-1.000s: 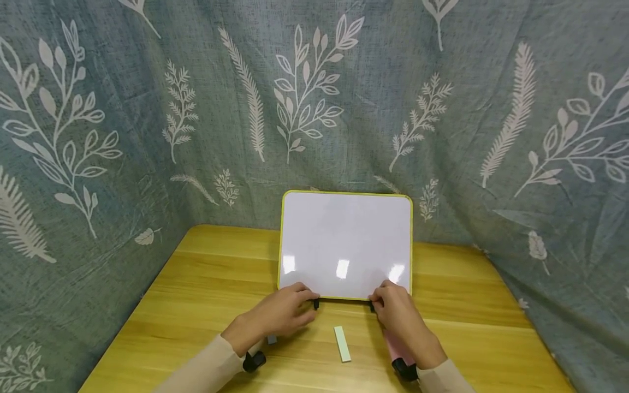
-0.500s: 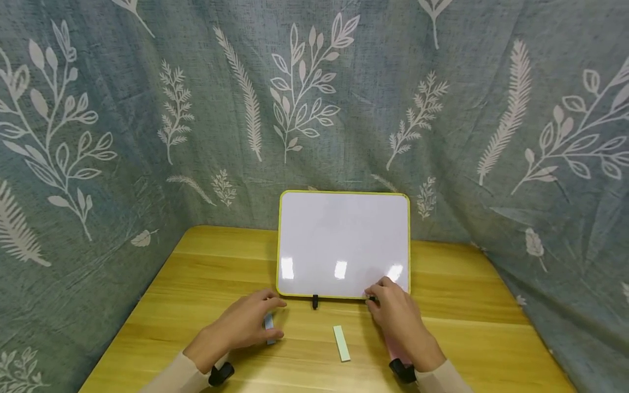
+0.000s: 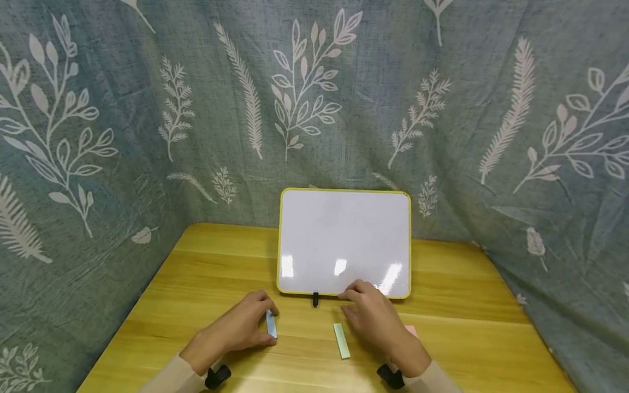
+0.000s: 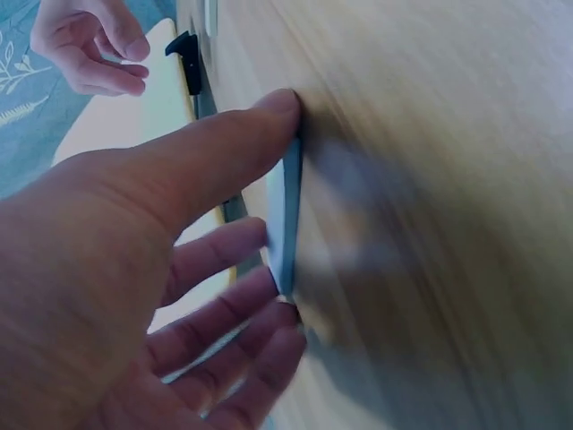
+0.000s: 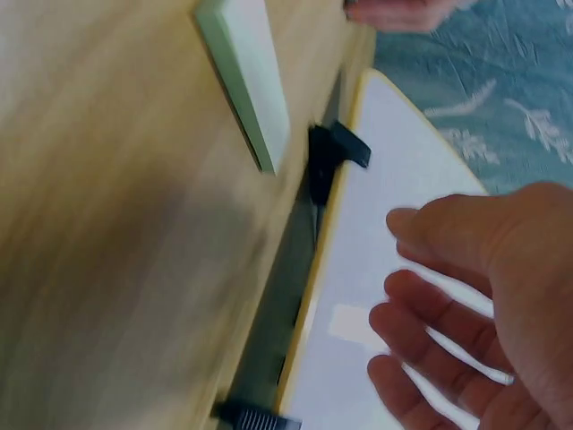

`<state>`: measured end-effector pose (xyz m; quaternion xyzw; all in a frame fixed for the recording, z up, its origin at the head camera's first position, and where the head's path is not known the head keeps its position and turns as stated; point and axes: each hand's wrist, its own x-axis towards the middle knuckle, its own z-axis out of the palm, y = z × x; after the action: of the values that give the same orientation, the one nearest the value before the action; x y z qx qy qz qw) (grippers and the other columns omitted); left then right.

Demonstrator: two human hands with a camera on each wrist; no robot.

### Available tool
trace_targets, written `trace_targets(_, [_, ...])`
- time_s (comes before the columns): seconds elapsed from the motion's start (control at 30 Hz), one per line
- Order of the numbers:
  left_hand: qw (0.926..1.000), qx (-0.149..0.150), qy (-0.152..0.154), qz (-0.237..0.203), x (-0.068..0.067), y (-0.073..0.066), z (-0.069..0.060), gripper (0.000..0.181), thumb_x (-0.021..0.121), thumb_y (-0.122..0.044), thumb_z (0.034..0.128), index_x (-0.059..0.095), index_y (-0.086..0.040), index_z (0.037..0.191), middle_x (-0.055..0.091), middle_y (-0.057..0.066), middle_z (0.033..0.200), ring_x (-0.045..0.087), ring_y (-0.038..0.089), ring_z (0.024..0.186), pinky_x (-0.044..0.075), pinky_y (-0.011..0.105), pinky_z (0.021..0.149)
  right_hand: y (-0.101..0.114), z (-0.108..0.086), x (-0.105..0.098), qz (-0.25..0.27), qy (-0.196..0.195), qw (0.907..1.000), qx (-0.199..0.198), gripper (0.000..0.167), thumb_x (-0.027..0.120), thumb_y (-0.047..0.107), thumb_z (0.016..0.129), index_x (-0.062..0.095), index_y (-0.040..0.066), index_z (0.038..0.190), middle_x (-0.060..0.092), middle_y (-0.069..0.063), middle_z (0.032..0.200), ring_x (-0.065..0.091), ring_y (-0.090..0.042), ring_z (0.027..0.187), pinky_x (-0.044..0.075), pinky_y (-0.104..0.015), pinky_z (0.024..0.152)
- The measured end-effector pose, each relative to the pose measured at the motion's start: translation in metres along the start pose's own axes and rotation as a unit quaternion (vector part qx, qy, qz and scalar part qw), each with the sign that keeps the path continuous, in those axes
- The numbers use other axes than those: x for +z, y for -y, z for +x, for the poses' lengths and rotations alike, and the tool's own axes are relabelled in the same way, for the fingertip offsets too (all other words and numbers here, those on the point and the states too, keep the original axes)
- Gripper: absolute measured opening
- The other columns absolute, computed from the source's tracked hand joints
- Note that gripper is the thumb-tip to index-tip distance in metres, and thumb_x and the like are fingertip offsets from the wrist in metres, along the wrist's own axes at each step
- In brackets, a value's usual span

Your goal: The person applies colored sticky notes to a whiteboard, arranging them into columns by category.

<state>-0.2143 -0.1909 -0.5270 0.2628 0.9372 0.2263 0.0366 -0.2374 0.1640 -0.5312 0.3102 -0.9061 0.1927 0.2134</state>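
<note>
My left hand (image 3: pixel 241 326) is at a thin, light blue strip (image 3: pixel 271 324) on the table. Its thumb touches the near end, while fingertips meet the far end, so the strip (image 4: pixel 286 219) is pinched lengthwise in the left wrist view. My right hand (image 3: pixel 375 316) hovers just before the lower edge of a yellow-rimmed whiteboard (image 3: pixel 344 234). In the right wrist view its loosely bent fingers (image 5: pixel 407 309) hold nothing. The board leans upright on black holders (image 3: pixel 315 299); the right one is hidden behind the hand in the head view. A pale green strip (image 3: pixel 341 341) lies between the hands.
A pink piece (image 3: pixel 411 329) shows partly behind the right wrist. The wooden table (image 3: pixel 221 256) is bounded by a leaf-patterned curtain (image 3: pixel 314 109) at the back and sides.
My left hand has left the board's left holder, moved left and taken the blue strip by its ends. The right hand has let go of the right holder and shifted left.
</note>
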Motion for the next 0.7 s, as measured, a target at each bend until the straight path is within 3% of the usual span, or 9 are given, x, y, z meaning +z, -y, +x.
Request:
trace_targets(0.1, [0.9999,0.016,0.0,0.001,0.002,0.001,0.005,0.055,0.107,-0.033,0.0872,0.081,-0.01,0.13,0.073,0.006,0.135,0.07,0.028,0.128,0.064,0.051,0.111,0.005,0.001,0.005,0.01,0.011,0.9985,-0.052,0.025,0.099,0.007,0.093,0.089,0.008,0.115,0.08,-0.004,0.115,0.077,-0.022,0.1,0.067,-0.035,0.081])
trace_targets(0.27, [0.999,0.045,0.004,-0.002,0.004,0.0,0.012,0.056,0.108,-0.035,0.0861,0.081,-0.013,0.13,0.079,0.005,0.138,0.072,0.033,0.136,0.061,0.054,0.119,0.017,0.003,0.016,0.045,0.039,0.9941,-0.09,0.022,0.096,0.009,0.097,0.089,0.009,0.118,0.079,-0.002,0.116,0.077,-0.019,0.1,0.066,-0.031,0.082])
trace_targets(0.7, [0.9983,0.055,0.013,0.014,0.018,-0.013,0.027,0.06,0.105,-0.047,0.0872,0.08,-0.02,0.134,0.077,-0.006,0.141,0.069,0.021,0.133,0.061,0.048,0.116,0.041,0.012,0.035,0.07,0.103,0.9879,-0.093,0.019,0.093,0.017,0.101,0.09,0.012,0.119,0.08,0.001,0.118,0.076,-0.013,0.105,0.068,-0.03,0.092])
